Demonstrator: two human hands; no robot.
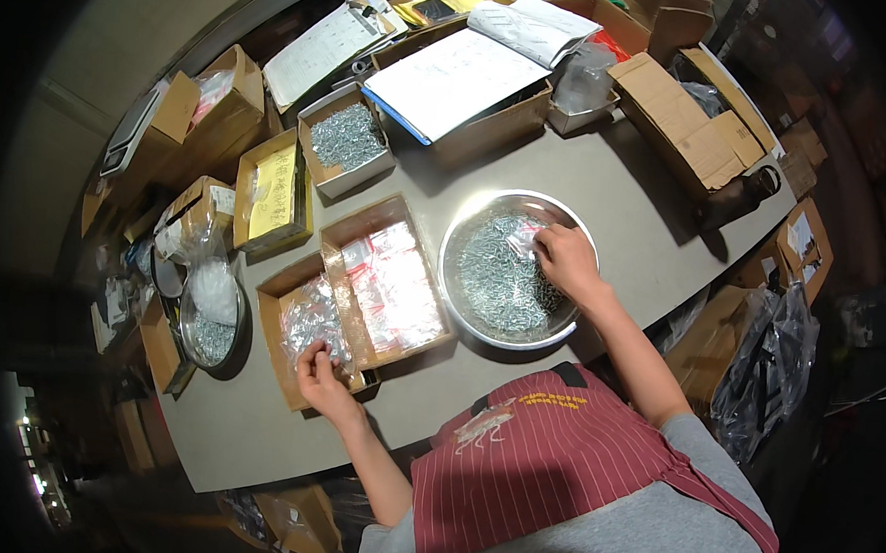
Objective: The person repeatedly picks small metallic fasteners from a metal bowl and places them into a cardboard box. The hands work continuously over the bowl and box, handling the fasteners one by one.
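Note:
My right hand (567,262) pinches a small clear zip bag with a red strip (523,239) over a round metal bowl (449,302). Loose silvery screws (498,274) fill much of that bowl, and the bag's contents are hard to make out. To the left, my left hand (325,383) reaches over the near edge of a small carton (293,397), its bent fingers apart beside a heap of filled clear bags (310,320). Against this carton stands a larger open carton (398,209) with many flat red-edged zip bags (392,289).
Behind the cartons are a white box of small metal parts (347,136) and a yellow-lined box (274,193). A second metal bowl (236,341) holds parts and a plastic bag at left. Papers on a clipboard (463,82) and a cardboard box (686,129) line the far side.

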